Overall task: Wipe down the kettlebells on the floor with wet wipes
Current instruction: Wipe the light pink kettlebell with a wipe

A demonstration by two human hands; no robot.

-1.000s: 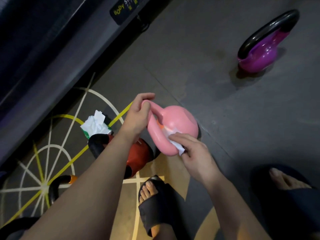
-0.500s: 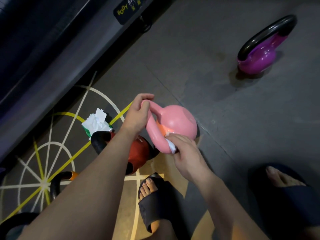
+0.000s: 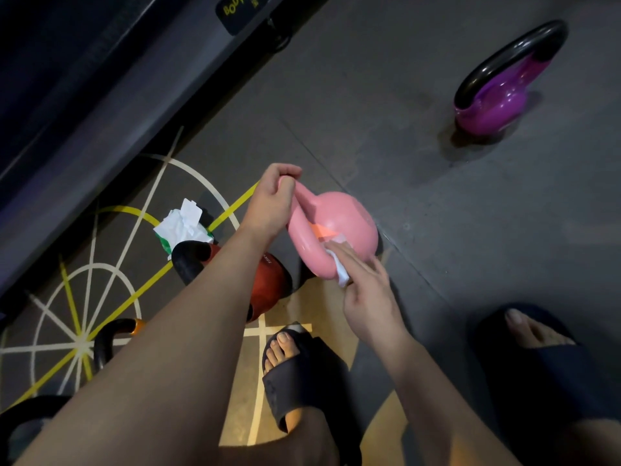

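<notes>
A pink kettlebell (image 3: pixel 339 220) is tilted above the dark floor in the middle of the view. My left hand (image 3: pixel 272 196) grips the top of its handle. My right hand (image 3: pixel 366 290) holds a white wet wipe (image 3: pixel 339 270) against the lower handle and the body. A red kettlebell (image 3: pixel 268 280) with a black handle stands just left of it, partly hidden by my left forearm. A purple kettlebell (image 3: pixel 494 105) with a black handle stands apart at the upper right. A pack of wet wipes (image 3: pixel 183 227) lies behind the red one.
An orange kettlebell (image 3: pixel 116 334) with a black handle peeks out at the lower left under my arm. My feet in dark slides (image 3: pixel 302 375) stand close below the kettlebells. A dark machine base (image 3: pixel 100 79) runs along the upper left. Yellow and white lines mark the floor.
My right hand has slid the wipe from the side of the pink body down toward the base of the handle. My left hand keeps its grip on the handle.
</notes>
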